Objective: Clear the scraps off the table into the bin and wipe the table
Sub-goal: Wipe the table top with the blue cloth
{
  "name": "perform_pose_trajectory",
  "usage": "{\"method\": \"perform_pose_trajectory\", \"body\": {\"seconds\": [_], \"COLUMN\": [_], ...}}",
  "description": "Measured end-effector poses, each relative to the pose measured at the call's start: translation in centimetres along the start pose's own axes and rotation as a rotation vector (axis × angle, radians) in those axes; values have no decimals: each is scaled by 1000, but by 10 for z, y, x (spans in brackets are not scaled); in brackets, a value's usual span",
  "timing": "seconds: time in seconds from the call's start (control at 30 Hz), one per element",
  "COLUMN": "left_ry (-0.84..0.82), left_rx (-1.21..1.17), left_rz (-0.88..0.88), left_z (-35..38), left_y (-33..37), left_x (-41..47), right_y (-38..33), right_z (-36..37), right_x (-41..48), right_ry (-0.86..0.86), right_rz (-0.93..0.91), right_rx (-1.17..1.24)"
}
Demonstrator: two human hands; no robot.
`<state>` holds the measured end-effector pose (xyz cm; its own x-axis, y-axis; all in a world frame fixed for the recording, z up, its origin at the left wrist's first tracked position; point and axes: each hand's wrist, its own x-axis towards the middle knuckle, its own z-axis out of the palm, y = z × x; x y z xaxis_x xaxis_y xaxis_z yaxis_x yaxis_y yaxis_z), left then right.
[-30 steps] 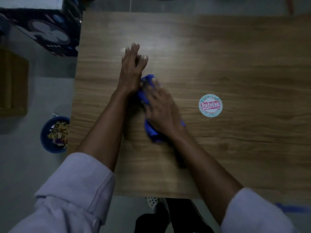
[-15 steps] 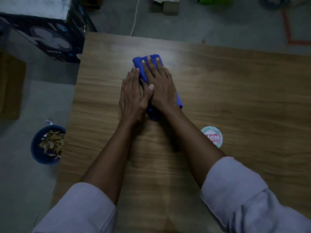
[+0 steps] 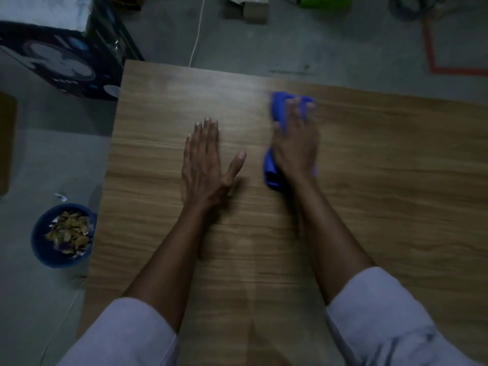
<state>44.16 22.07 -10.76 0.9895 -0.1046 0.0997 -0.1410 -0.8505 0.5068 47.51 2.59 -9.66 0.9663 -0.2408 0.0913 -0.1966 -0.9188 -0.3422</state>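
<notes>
The cloth (image 3: 280,108) looks soft and light, so my right hand (image 3: 297,147) presses flat-fingered on its middle, my left hand (image 3: 203,165) flat beside it.

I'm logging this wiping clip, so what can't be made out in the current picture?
Head view only:
1. Cloth: its middle is hidden under the right hand, which is motion-blurred.
2. Table: right and near edges are cut off by the frame.
3. Bin: contents too dim and small to identify.

Dim light; grey floor (image 3: 317,48) with orange tape (image 3: 459,71), a white cable (image 3: 196,40).
</notes>
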Motion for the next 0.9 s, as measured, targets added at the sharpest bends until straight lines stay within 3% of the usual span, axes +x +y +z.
{"method": "perform_pose_trajectory", "body": {"seconds": [0.13,0.23,0.4,0.53,0.63,0.77,0.9], "left_ry": [48,34,-10,1,20,123,154], "left_rx": [-82,-55,0,12,-12,-240,-348], "left_rz": [-25,28,41,21,50,-133,-233], "left_z": [-4,-4,-2,0,1,-8,-19], "left_y": [-2,-1,1,0,0,-1,-1], "left_x": [-2,-3,-1,1,1,-2,1], "right_y": [-73,-40,37,7,-61,-149,-129], "right_z": [22,8,-12,-1,20,39,36], "right_x": [-30,-41,13,54,58,54,52], "right_ry": [-89,-149,-40,-48,-115,-215,-253], "right_rz": [-333,-385,-23,155,0,-207,-323], "right_rx": [130,129,-39,-58,-41,-23,40]}}
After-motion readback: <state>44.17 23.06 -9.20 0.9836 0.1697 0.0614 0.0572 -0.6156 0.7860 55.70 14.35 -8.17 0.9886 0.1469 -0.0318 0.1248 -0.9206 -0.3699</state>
